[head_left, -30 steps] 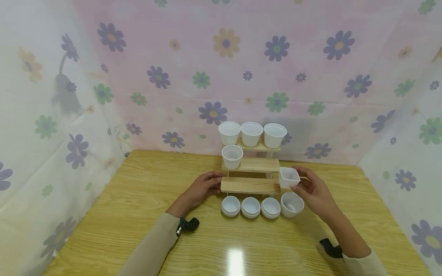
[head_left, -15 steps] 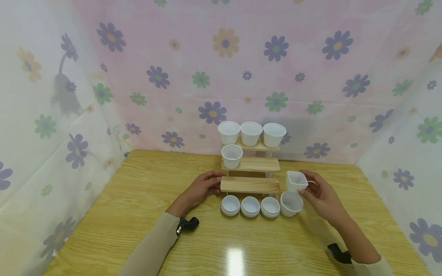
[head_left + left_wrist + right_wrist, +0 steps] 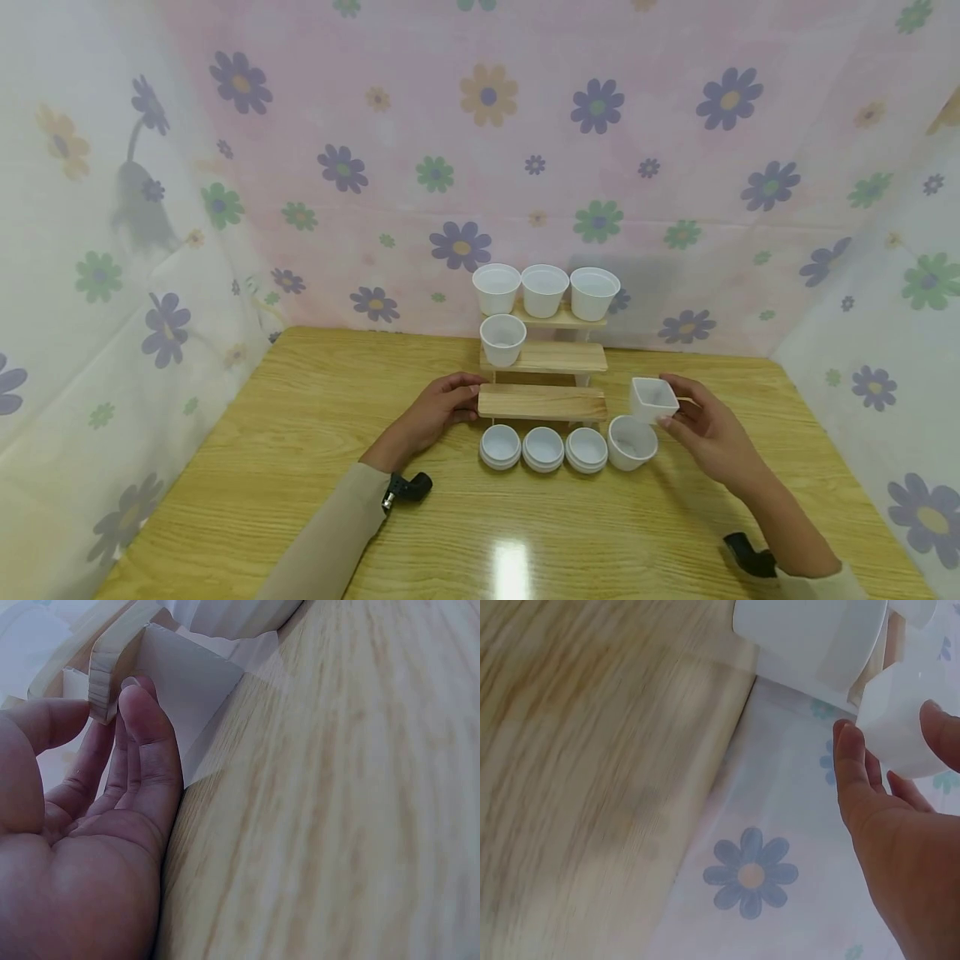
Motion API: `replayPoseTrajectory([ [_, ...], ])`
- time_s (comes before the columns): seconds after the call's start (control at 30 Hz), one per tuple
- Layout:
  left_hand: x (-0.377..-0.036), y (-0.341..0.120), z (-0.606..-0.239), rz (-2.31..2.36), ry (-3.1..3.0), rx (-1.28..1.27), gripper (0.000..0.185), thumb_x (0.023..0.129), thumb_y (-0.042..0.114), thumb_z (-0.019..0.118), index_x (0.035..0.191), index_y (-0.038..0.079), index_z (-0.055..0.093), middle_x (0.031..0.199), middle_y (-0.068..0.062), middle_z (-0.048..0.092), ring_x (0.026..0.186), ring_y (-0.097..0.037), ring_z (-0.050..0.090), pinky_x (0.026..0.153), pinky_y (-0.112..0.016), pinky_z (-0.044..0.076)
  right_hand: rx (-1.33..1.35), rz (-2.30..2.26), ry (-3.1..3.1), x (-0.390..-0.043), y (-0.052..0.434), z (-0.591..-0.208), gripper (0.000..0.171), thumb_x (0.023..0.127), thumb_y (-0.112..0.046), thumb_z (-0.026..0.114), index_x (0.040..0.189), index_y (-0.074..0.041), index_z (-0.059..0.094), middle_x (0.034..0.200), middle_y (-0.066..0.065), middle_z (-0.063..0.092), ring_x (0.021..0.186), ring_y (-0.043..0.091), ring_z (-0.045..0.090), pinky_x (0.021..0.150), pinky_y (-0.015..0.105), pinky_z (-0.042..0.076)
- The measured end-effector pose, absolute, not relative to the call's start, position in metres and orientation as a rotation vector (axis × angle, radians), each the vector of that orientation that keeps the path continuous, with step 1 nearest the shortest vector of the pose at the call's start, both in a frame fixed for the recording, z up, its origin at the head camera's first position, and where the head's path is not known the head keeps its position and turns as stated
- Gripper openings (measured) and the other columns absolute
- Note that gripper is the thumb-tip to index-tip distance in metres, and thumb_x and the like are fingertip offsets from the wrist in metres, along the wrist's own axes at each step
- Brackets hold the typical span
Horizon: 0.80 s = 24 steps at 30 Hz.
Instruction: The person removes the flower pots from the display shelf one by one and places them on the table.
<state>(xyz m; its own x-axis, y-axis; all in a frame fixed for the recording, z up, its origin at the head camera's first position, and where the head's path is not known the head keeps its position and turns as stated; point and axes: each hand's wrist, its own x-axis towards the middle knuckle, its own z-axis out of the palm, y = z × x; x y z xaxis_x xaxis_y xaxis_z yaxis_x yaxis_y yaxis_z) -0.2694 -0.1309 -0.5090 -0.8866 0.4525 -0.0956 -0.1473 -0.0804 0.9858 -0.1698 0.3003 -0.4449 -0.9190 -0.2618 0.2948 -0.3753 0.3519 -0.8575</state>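
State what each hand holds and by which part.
The right hand holds the square white pot by its right side; the left hand pinches the lowest wooden shelf by its left end.

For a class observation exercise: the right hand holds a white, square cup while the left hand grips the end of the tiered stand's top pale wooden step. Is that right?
"Top" is wrong: the head view shows the left hand gripping the end of the bottom pale wooden step. The right hand does hold the white, square cup.

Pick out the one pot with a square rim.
It's the pot in the right hand; all the others have round rims.
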Motion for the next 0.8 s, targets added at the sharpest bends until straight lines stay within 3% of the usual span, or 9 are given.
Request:
replayPoseTrajectory([
  [0.4, -0.269, -0.130, -0.509, 2.020, 1.799, 0.322, 0.038, 0.112, 0.019, 0.055, 0.143, -0.003, 0.058, 0.120, -0.007, 0.069, 0.096, -0.015, 0.067, 0.082, -0.027, 0.059, 0.717, 1.647, -2.509, -0.175, 0.323, -0.446, 0.057, 0.104, 0.007, 0.061, 0.157, 0.005, 0.039, 0.142, 0.013, 0.053, 0.120, 0.002, 0.065, 0.091, 0.022, 0.058],
  [0.8, -0.268, -0.130, -0.507, 2.016, 1.801, 0.330, 0.039, 0.112, 0.019, 0.055, 0.144, -0.003, 0.058, 0.119, -0.008, 0.068, 0.096, -0.016, 0.066, 0.082, -0.027, 0.058, 0.756, 1.662, -2.523, -0.177, 0.337, -0.448, 0.054, 0.103, 0.010, 0.060, 0.152, 0.010, 0.037, 0.141, 0.016, 0.051, 0.121, 0.002, 0.063, 0.089, 0.023, 0.059],
])
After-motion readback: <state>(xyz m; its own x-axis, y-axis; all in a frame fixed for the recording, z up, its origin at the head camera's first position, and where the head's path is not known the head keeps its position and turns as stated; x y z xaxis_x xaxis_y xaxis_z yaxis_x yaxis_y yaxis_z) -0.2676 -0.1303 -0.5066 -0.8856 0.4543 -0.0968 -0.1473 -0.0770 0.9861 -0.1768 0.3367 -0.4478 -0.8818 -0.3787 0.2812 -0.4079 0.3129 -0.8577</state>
